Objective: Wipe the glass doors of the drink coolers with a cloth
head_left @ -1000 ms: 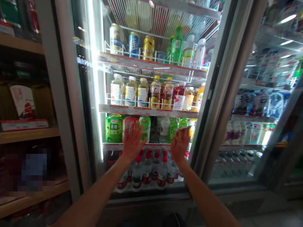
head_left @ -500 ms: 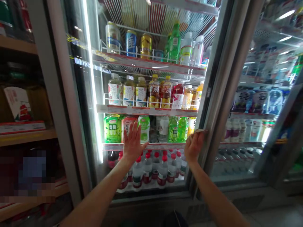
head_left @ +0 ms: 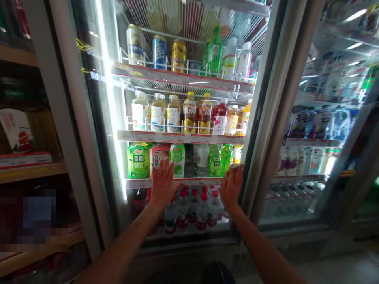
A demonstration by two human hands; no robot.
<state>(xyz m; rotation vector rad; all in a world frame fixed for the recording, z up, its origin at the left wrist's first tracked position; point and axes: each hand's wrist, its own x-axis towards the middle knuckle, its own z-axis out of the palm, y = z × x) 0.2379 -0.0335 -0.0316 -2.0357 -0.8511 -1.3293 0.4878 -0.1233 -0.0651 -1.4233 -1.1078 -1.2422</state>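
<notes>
My left hand (head_left: 162, 183) is held up with its fingers spread, in front of a green-labelled drink bottle (head_left: 177, 159) and a reddish bottle (head_left: 156, 154). Whether its palm touches the glass cannot be made out. Near the right frame of the lit drinks cooler, my right hand (head_left: 231, 188) has its fingers bent and drawn together. A small pale strip (head_left: 237, 166) shows at those fingertips, too blurred to name. Behind the right hand stand green bottles (head_left: 214, 161) on the same shelf (head_left: 204, 181).
Upper shelves hold tea bottles (head_left: 159, 114), a blue can (head_left: 160, 52) and a green bottle (head_left: 215, 53). Red-capped bottles (head_left: 202, 211) fill the bottom. A metal door post (head_left: 275, 118) stands at right, beside another cooler. Wooden shelving (head_left: 32, 173) is at left.
My right hand has shifted left, away from the door post, and its fingers point more upward. The left hand stays spread and sits slightly lower. The whole view has slid a little.
</notes>
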